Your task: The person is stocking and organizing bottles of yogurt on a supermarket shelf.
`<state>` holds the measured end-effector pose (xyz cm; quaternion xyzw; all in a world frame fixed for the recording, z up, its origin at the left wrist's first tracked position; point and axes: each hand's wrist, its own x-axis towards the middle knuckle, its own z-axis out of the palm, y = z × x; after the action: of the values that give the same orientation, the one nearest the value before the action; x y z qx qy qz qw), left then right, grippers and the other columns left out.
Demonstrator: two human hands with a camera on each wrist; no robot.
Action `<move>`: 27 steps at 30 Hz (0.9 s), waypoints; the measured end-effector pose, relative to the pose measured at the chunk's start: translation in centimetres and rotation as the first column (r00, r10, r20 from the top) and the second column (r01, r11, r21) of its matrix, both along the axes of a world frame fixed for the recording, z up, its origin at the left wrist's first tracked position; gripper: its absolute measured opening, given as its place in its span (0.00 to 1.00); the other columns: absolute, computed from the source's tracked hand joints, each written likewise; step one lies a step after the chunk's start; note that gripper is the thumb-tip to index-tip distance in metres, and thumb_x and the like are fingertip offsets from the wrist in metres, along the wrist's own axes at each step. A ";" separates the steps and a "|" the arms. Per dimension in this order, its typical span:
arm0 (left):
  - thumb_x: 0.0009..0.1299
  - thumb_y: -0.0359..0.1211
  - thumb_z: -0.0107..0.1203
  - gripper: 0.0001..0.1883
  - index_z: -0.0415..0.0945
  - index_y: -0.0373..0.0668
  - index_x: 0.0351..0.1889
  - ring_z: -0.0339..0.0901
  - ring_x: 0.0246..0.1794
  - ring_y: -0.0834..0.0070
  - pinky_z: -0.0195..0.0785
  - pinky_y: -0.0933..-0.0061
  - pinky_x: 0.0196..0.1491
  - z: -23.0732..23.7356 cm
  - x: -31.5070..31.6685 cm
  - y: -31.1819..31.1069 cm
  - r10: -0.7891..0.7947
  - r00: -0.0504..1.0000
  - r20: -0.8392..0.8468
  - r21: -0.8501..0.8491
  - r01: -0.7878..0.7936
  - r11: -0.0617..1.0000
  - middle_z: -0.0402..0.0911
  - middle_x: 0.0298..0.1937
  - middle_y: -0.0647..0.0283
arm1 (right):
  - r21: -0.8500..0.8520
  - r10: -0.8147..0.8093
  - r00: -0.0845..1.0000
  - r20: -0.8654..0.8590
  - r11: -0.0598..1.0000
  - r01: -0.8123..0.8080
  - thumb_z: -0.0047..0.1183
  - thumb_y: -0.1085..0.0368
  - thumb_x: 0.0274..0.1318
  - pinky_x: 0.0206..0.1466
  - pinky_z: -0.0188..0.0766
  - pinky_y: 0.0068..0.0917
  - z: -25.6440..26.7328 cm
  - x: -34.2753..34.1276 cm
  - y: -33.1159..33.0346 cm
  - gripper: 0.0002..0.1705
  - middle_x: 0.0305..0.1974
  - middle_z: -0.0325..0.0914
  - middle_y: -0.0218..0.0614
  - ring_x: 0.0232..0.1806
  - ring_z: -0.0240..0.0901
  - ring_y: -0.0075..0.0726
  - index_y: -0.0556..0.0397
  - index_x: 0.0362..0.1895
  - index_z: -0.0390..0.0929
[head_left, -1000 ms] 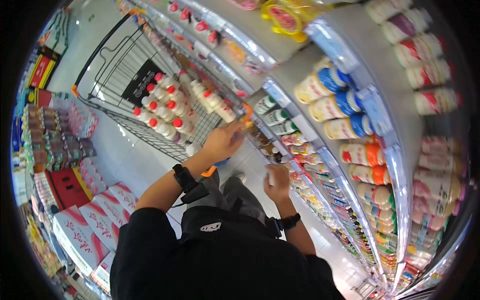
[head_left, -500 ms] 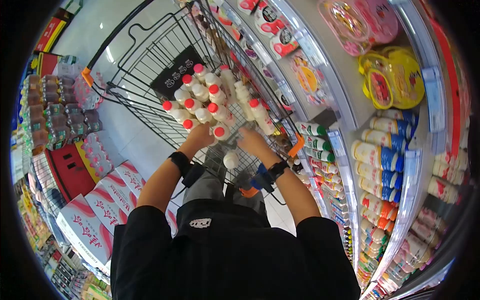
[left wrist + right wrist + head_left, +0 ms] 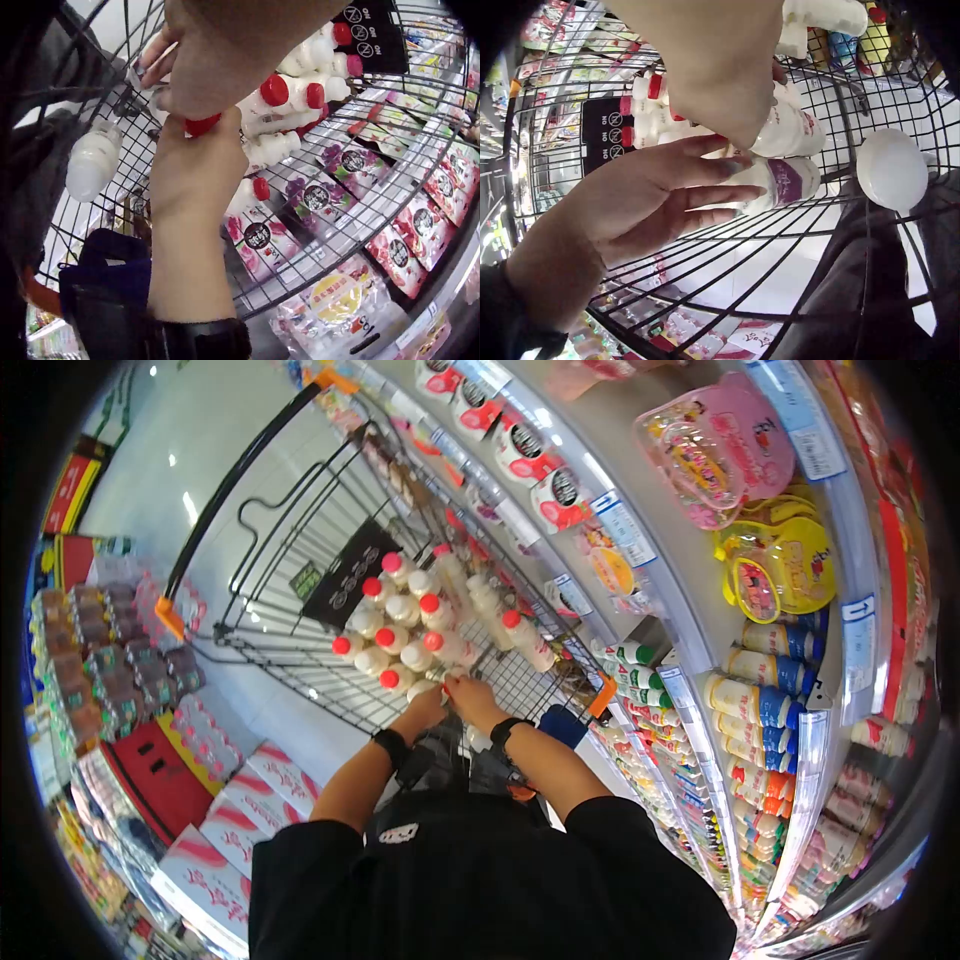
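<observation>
Both hands are together inside the cart, at the near end of a cluster of white drink bottles (image 3: 415, 625) with red and pink caps. My left hand (image 3: 656, 191) holds its thumb and fingers about the upper end of a white bottle with a purple label (image 3: 791, 180). Right beside it, my right hand (image 3: 196, 161) curls round the top of a red-capped bottle (image 3: 202, 124). In the right wrist view this hand's fingers are mostly hidden behind its back. A bottle with red print (image 3: 799, 131) lies next to it. Apart from the cluster is a single white bottle (image 3: 94, 161).
The black wire cart (image 3: 290, 685) has orange corners and a dark sign panel (image 3: 350, 575). Shelves (image 3: 640, 550) of bottles and pouches run along its right side. Stacked cartons (image 3: 265, 790) and shrink-wrapped drink packs (image 3: 95, 650) stand on the left.
The right hand has come from beside the shelf into the cart, and the left has drawn back from the cart's right corner. Now they meet at the near bottles. The view has swung too.
</observation>
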<state>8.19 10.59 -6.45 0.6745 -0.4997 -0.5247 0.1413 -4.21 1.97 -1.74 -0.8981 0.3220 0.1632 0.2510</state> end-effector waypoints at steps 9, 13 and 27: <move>0.50 0.37 0.59 0.26 0.68 0.43 0.48 0.77 0.36 0.65 0.71 0.66 0.39 -2.7 2.4 -0.8 -0.185 0.967 -0.173 0.084 0.202 0.976 0.79 0.36 0.58 | 0.014 -0.067 0.996 0.057 0.998 0.067 0.47 0.61 0.48 0.39 0.71 0.38 0.3 1.1 -0.6 0.09 0.26 0.76 0.43 0.34 0.75 0.45 0.53 0.26 0.74; 0.57 0.38 0.52 0.15 0.71 0.43 0.41 0.78 0.30 0.66 0.71 0.65 0.34 -5.9 3.8 0.2 -0.463 0.883 -0.072 -0.116 0.454 0.884 0.79 0.32 0.56 | 0.171 -0.060 0.987 0.151 0.985 0.034 0.47 0.62 0.47 0.35 0.72 0.40 -1.1 -0.8 -0.4 0.09 0.29 0.77 0.46 0.34 0.75 0.49 0.53 0.27 0.76; 0.45 0.37 0.71 0.45 0.58 0.38 0.60 0.70 0.52 0.68 0.65 0.66 0.52 19.0 0.6 -7.1 -0.402 0.836 -0.373 0.101 0.467 0.878 0.70 0.56 0.60 | 0.169 -0.371 0.812 0.451 0.929 0.330 0.58 0.48 0.36 0.36 0.69 0.43 18.1 -6.9 -1.0 0.25 0.27 0.75 0.48 0.32 0.74 0.52 0.58 0.30 0.75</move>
<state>8.82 3.51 12.54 0.4519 -0.5561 -0.6965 0.0380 -11.14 0.94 16.40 -0.8243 0.4033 -0.0980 0.3850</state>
